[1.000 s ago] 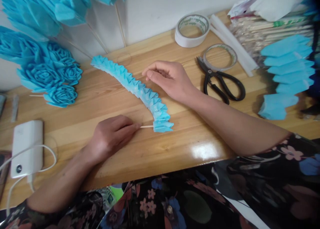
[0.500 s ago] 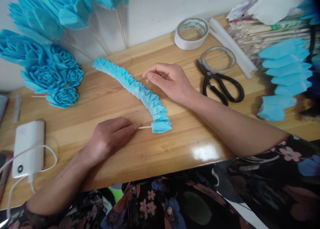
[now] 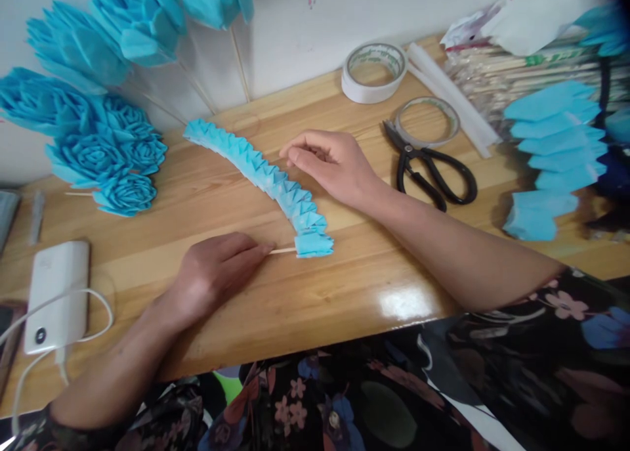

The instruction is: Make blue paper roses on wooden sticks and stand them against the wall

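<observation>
Your L hand (image 3: 216, 264) pinches a thin stick (image 3: 282, 250) at the near R end of a blue pleated strip (image 3: 268, 179) on the table (image 3: 305, 313); your R hand (image 3: 331, 163), loosely curled (can't tell if it pinches anything), is just right. Prob. winding step; next calls for slow, even stick-turning.

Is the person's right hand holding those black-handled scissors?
No, the black-handled scissors lie on the wooden table, apart from the right hand.

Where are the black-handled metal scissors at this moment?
In the head view, the scissors lie on the brown wooden table, right of the right hand, just below the narrow whitish tape ring.
</observation>
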{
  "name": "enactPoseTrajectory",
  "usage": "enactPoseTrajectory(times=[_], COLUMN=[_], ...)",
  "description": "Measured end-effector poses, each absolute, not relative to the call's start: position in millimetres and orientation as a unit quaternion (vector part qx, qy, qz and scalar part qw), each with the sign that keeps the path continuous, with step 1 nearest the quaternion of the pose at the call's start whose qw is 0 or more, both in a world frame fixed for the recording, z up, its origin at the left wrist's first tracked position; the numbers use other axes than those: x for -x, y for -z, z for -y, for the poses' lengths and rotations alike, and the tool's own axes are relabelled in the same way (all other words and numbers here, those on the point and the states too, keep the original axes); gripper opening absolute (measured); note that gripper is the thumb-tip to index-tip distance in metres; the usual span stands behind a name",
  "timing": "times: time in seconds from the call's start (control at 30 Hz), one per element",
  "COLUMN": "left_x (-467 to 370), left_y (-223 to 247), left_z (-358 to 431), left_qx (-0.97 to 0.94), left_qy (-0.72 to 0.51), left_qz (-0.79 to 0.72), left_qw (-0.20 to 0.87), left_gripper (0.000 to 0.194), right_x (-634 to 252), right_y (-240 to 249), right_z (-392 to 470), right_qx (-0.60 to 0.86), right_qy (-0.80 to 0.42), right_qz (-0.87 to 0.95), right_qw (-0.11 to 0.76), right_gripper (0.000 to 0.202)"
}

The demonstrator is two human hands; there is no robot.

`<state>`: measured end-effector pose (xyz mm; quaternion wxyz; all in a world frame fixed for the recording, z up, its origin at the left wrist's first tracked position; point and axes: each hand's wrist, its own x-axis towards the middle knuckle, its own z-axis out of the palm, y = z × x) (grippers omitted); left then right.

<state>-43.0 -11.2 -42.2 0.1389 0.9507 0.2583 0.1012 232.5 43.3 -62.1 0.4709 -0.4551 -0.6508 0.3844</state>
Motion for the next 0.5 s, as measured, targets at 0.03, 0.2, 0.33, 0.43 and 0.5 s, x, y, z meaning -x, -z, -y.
enactPoseTrajectory(times=[0.03,0.2,0.33,0.43,0.5], left_x=[42,35,31,31,30], left_y=[42,39,39,40,40], left_z=[11,11,12,12,13], left_qx=[-0.952,-0.955,-0.948,-0.936,-0.925], left_qy=[-0.102,-0.128,-0.136,-0.122,-0.111], left_qz=[-0.256,-0.244,-0.265,-0.304,-0.33], left_qw=[0.134,0.106,0.11,0.132,0.15], left_gripper=[0.025,0.018,0.02,0.03,0.037], right_x=[-233,-235,-245,-258,-265], right_y=[62,57,35,13,2], right_z=[-43,-40,-32,-28,-26], right_qx=[0.457,0.439,0.399,0.345,0.31], right_qy=[-0.38,-0.386,-0.429,-0.475,-0.499], right_qz=[0.653,0.67,0.716,0.766,0.786], right_qw=[0.469,0.458,0.38,0.261,0.191], right_gripper=[0.022,0.031,0.037,0.04,0.041])
